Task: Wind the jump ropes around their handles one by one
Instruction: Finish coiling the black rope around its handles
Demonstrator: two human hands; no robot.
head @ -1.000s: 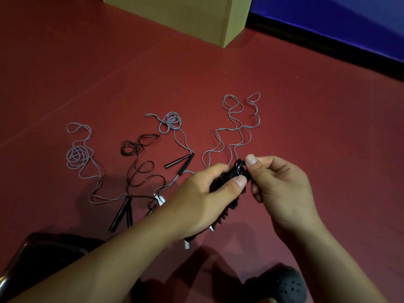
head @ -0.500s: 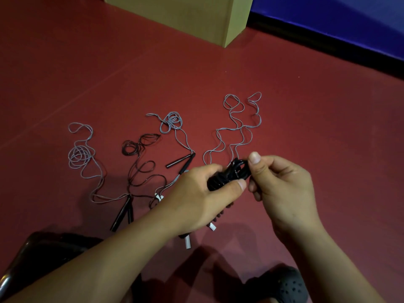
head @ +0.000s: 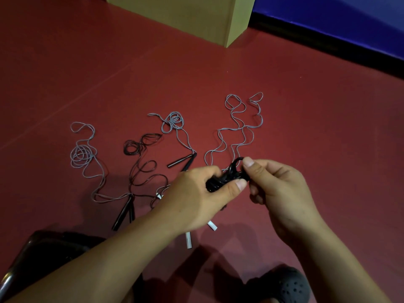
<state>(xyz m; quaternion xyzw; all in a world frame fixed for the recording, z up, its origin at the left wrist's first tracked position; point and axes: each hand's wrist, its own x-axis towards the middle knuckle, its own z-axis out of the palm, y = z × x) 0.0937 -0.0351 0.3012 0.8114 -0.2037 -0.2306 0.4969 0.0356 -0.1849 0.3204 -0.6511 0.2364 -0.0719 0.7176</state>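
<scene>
My left hand point(head: 196, 200) grips a black jump rope bundle point(head: 220, 181), its cord wound round the handles; white handle tips point(head: 189, 240) stick out below the hand. My right hand point(head: 277, 186) pinches the bundle's last black loop point(head: 236, 162) at its upper end. On the red floor point(head: 328, 127) lie loose ropes: a grey one at the far left point(head: 82, 154) with black handles point(head: 123, 213), a black one point(head: 140, 149), a grey one with black handles point(head: 182, 161), and a long wavy grey one point(head: 240, 130) behind my hands.
A tan cardboard box point(head: 196, 16) stands at the back. A blue mat with a black edge point(head: 349, 29) runs along the back right. A black perforated shoe point(head: 288, 285) and a dark object point(head: 32, 259) sit at the bottom.
My left hand has slid a little up and left along the bundle, showing less of the handles below it. My right hand still pinches the end loop.
</scene>
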